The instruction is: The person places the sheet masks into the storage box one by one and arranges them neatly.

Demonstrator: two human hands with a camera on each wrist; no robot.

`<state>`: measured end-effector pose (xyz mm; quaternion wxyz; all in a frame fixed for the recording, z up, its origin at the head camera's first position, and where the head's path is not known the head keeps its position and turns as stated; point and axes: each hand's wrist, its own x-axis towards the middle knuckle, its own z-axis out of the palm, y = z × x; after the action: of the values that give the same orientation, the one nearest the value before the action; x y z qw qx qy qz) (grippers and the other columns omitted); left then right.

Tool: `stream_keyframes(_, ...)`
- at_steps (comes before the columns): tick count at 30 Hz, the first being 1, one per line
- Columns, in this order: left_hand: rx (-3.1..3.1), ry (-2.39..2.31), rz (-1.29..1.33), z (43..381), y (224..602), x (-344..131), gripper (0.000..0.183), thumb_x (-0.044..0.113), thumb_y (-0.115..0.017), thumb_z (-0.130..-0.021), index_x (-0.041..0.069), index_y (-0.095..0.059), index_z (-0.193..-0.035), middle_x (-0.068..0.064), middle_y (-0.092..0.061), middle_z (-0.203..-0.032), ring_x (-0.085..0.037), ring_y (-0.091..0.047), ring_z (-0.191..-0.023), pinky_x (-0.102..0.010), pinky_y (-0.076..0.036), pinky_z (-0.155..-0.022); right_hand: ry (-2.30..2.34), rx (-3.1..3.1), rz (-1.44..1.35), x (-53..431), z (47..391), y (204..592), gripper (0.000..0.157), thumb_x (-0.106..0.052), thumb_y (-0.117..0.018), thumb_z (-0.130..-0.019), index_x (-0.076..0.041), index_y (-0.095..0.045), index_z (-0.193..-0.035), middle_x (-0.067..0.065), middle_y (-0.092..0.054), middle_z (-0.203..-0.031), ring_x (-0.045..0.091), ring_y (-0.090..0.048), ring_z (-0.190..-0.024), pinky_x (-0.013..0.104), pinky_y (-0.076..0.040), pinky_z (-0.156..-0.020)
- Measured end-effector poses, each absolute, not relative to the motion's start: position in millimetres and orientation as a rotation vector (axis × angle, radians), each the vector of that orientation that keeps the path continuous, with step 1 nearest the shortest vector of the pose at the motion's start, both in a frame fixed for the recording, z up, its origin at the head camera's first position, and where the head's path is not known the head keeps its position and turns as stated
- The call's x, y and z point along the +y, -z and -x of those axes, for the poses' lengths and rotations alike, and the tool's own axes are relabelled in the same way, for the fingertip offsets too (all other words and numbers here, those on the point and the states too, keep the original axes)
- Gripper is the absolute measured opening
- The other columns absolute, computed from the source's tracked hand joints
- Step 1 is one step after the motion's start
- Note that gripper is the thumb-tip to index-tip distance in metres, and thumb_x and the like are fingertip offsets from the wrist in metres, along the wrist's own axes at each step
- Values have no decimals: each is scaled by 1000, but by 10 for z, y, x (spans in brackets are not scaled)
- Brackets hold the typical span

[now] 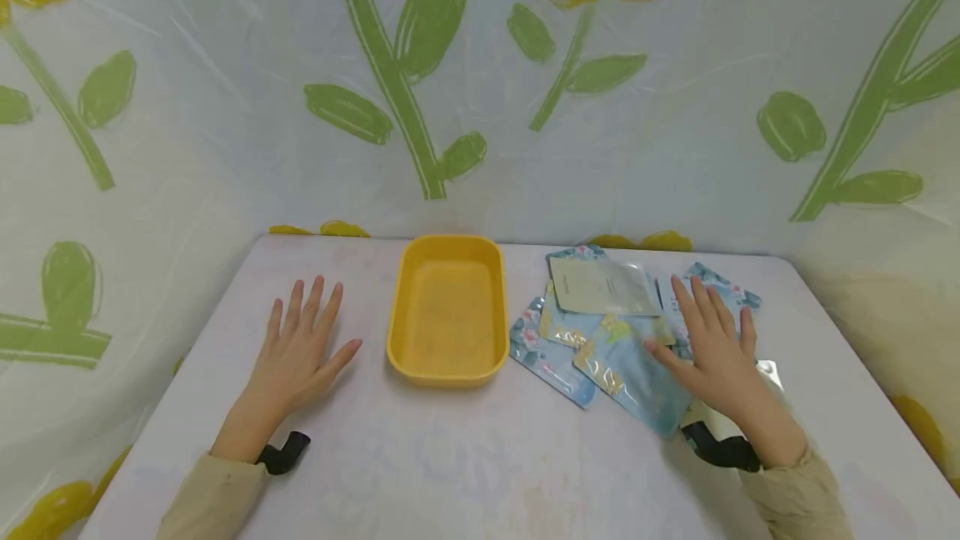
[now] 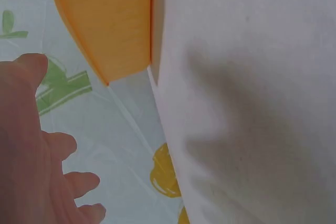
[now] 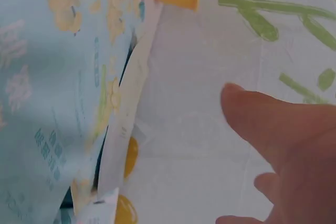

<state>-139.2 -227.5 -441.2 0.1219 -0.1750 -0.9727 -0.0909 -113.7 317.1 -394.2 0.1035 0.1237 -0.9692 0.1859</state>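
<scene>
My left hand [image 1: 298,352] is held with fingers spread over the table's left side, holding nothing; its shadow falls on the table in the left wrist view. To its right stands a yellow plastic tray [image 1: 448,378] with nothing in it. My right hand [image 1: 716,361], fingers also spread, hovers over the right edge of a loose pile of flat sachets that look like sheet mask packets. A blue packet with gold flowers [image 1: 637,377] lies at the front of the pile. On top is a pale cream packet [image 1: 603,286]. One flowered packet [image 1: 720,294] lies partly hidden behind the right hand.
The white table [image 1: 450,473] has a back edge just behind the tray. A curtain [image 1: 487,173] with painted green stems and yellow flowers hangs behind and at both sides. Another pale packet [image 1: 770,373] lies partly beneath my right wrist.
</scene>
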Motion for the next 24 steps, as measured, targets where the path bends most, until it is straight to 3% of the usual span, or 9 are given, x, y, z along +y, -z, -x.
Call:
stream_keyframes(5,-2856,305,525,1428,4411,-2231,83,56,-46,-98,10,-16,-160,-21,-11,-164,-44,-2,-149,-61,0,-116,-812,-2793,-319,3176,1297,3964,90,-33,-62,-96,-9,-4,-160,31,-13,-159,60,-16,-138,76,1,-106)
stream_keyframes(10,-2888,353,539,1448,4424,-2154,84,57,-46,-98,9,-15,-160,-21,-10,-164,-43,-1,-150,-61,0,-116,-1020,-2780,-247,3185,1414,4007,87,-29,-58,-98,-2,-2,-158,35,-13,-158,62,-21,-136,79,-19,-99)
stream_keyframes(15,-2898,379,541,1502,4441,-2054,85,58,-44,-98,7,-14,-160,-20,-11,-164,-42,-3,-150,-60,-2,-117,-1317,-2788,-53,3132,1516,4069,87,-36,-53,-101,-6,5,-159,32,-4,-160,58,-19,-139,74,-23,-103)
stream_keyframes(19,-2878,416,577,1548,4451,-1960,87,59,-44,-98,6,-13,-159,-20,-12,-164,-41,-5,-150,-60,-5,-117,-1686,-2638,238,3066,1614,4132,88,-45,-49,-101,-11,7,-159,26,2,-162,50,-11,-146,67,-18,-111)
stream_keyframes(24,-2832,558,631,1612,4469,-1852,85,56,-45,-99,5,-13,-159,-19,-13,-164,-40,-8,-150,-62,-12,-115,-2008,-2237,619,2934,1771,4180,80,-46,-48,-100,-16,-3,-160,14,-4,-165,34,-12,-149,53,-17,-118)
